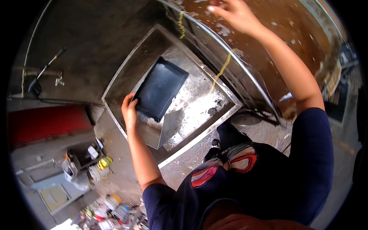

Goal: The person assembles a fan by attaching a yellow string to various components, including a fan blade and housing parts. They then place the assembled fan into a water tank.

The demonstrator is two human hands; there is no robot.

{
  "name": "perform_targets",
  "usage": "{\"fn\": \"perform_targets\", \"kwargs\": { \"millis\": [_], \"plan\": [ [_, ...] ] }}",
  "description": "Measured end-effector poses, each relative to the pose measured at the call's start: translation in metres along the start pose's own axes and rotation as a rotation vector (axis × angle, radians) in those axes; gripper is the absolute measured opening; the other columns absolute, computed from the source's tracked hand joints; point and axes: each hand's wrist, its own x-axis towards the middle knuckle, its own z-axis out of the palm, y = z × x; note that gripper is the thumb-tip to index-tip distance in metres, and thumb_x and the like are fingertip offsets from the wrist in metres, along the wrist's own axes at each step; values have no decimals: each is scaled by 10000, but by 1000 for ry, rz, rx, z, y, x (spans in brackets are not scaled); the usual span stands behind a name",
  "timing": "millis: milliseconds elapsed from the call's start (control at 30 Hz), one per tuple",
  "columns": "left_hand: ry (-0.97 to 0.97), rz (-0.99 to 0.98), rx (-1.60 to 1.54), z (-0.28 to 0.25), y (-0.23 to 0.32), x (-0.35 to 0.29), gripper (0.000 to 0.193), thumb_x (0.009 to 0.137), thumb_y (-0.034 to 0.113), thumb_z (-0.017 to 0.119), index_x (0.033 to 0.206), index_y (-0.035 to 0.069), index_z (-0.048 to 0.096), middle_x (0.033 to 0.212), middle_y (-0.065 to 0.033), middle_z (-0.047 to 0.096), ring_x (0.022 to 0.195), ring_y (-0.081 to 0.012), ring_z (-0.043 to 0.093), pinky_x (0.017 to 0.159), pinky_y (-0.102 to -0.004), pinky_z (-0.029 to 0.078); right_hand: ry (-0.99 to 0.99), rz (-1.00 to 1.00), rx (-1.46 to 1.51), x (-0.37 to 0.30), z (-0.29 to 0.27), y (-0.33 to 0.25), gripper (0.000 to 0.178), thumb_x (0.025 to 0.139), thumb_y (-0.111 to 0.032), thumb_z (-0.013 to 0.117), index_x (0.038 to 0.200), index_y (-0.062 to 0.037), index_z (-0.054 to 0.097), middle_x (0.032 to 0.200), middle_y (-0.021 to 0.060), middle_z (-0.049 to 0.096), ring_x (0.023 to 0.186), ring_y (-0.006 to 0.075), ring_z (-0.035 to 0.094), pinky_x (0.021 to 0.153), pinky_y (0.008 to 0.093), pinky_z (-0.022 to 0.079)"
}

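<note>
My left hand (129,111) grips the near left edge of a dark rectangular shallow tray (161,90), which lies tilted inside a metal-rimmed basin (130,63). White foam or residue (195,101) covers much of the basin's bottom. Below the tray, a grey sheet-metal piece with a raised side (168,128) sits near my left wrist. At the upper edge of the view, my right hand (235,15) is raised over a tub of brown liquid (268,17). Its thumb stands out with nothing visible in it; the other fingers are partly cut off.
A metal rail (245,63) with yellow strips runs between basin and tub. On the left are a spray gun (35,87) with its hose and a red panel (48,124). A black crate (82,155) stands there, with several cans and containers (113,201) at lower left.
</note>
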Motion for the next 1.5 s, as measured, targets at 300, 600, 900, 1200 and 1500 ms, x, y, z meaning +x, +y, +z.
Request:
{"fn": "perform_targets", "kwargs": {
  "millis": [300,600,900,1200,1500],
  "plan": [
    [-70,-547,-322,150,52,-269,542,733,402,683,1159,85,573,1152,-81,585,973,-208,597,730,-350,528,56,172,335,-440,-20,-3,367,840,-147,670,1160,-20,542,1059,53,551,782,59,568,662,205,469],
    [-1120,-552,-689,371,90,-457,346,875,280,591,1143,62,569,1150,-74,600,1031,-235,582,910,-383,459,823,538,508,-716,-135,20,385,892,-224,609,1190,-1,512,1004,86,610,762,133,623,642,255,513],
    [-1301,-561,-227,682,89,-571,436,883,396,549,1190,90,506,1086,-67,609,953,-204,593,719,-366,489,1371,1065,306,-1013,-235,155,298,863,-200,639,1077,-4,571,867,43,591,622,107,585,549,235,483],
    [-1155,-656,-165,930,158,-589,441,889,414,524,1201,104,500,1125,-73,582,956,-220,579,707,-389,479,1513,1192,326,-1102,-397,200,290,876,-202,613,1074,7,588,822,39,603,568,125,587,508,251,455],
    [-1117,-434,-30,1262,231,-560,474,891,507,473,1136,108,551,1024,-70,636,798,-203,616,504,-298,500,1568,1363,425,-1118,-475,306,275,872,-180,610,1060,20,589,792,57,611,559,133,589,485,252,468]
  ]
}}
